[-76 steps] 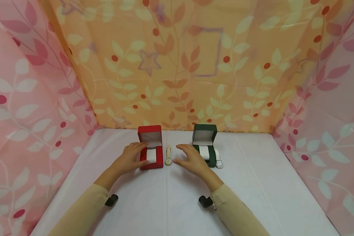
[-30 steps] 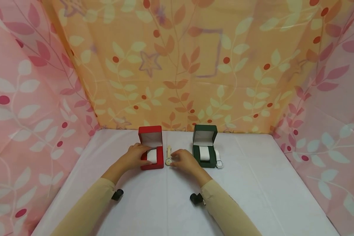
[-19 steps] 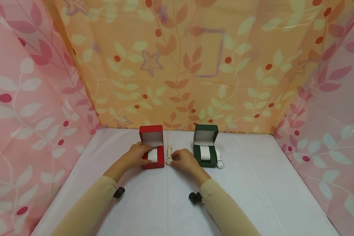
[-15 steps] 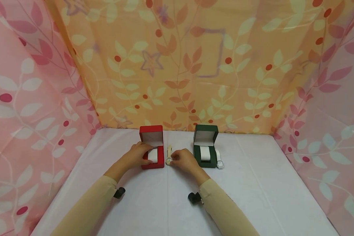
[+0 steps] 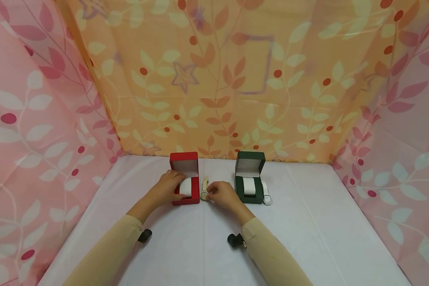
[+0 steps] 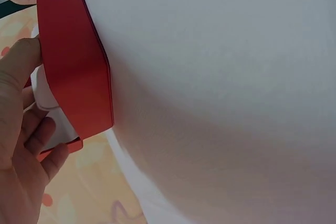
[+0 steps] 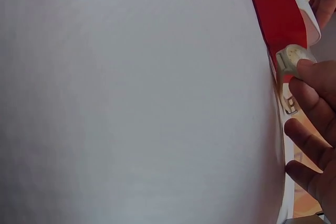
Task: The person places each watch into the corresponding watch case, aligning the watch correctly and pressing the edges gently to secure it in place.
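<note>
The little cream watch [image 5: 203,195] is pinched by its round face [image 7: 295,53] in the right hand [image 5: 223,194]. It looks light, with a strap [image 5: 205,182] that should bend; its face may be slippery and scratch, so hold its sides. Just beside it, at 9 o'clock, is the red box [image 5: 195,190], where the left hand [image 5: 165,188] grips the white cushion [image 5: 186,187]. At 3 o'clock stands the green box [image 5: 259,191]

the head view looks forward and down from well back over the tabletop [image 5: 325,230]; the two wrist views look from low and close, tipped sideways, both sharing the red box [image 6: 76,61].
</note>
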Available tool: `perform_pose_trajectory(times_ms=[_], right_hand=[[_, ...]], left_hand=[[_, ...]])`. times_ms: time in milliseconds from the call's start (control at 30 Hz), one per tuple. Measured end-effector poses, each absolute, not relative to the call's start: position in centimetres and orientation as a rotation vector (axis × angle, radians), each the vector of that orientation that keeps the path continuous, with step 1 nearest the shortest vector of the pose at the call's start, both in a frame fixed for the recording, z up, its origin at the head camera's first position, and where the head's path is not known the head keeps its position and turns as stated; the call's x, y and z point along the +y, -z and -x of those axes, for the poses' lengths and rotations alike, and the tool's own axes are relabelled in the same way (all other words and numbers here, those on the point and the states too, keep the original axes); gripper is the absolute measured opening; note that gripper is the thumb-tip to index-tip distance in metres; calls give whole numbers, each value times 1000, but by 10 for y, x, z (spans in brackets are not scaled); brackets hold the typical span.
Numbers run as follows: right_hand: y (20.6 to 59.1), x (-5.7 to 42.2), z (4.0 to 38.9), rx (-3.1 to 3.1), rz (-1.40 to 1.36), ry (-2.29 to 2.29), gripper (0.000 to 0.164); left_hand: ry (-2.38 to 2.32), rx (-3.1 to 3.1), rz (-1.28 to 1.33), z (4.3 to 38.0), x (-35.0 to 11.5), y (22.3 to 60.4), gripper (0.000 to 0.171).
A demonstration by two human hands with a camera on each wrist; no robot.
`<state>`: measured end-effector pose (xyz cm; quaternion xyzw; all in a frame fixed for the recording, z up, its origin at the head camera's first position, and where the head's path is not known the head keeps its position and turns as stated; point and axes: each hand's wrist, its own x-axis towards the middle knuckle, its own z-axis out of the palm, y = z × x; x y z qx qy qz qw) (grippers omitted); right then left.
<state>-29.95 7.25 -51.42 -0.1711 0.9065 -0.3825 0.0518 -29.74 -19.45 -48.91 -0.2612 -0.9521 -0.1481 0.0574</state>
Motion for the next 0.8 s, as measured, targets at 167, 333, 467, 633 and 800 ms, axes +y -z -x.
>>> perform_pose_trajectory(times_ms=[167,333,467,633,800], right_hand=[[514,75,298,2705,510,1279,13],[509,79,296,2668,546,1376,14],[505,81,294,2683,572,1383,14],[497,84,289,2721,591,1391,15],[490,88,284,2680,557,1468,15]], left_hand=[[415,-2803,814,297,-194,492,72],[409,-2726,841,296,-195,495,73],[418,-2696,856,293,-196,496,74],[414,-2672,842,289,-197,494,74],[458,-2662,805,285,-195,487,74]])
